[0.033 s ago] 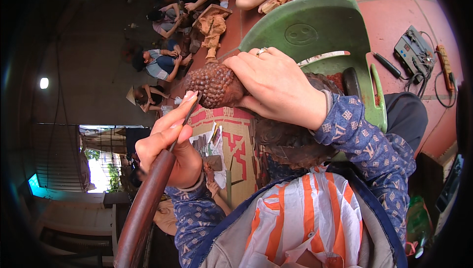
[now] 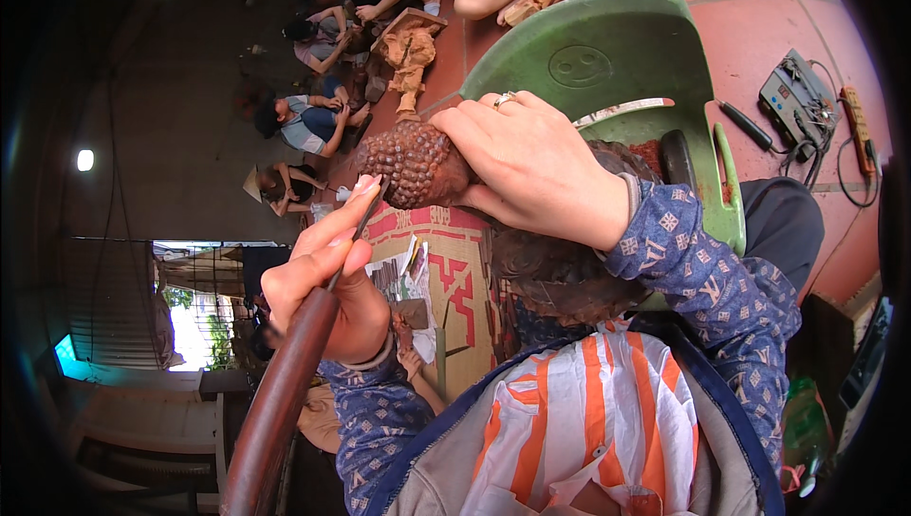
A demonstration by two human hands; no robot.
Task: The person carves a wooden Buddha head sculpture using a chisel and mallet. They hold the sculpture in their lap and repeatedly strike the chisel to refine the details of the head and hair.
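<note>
Left hand (image 2: 311, 269) is pinching a slim carving tool (image 2: 280, 393), fingers bunched along the blade, tip right at the bumpy wooden head (image 2: 406, 167), so I'd call this fine detailing. Right hand (image 2: 536, 160) is curled round the head's other side, bracing it by the green chair (image 2: 655, 51). Next stroke probably calls for a light tip and firm hold imo.

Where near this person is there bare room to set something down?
The red floor tile between the green chair and the grey control box looks bare. It's crowded beside the box, with cables and power strip, and at the knobbly carving, which the right hand grips beside the tool in the left hand.
</note>
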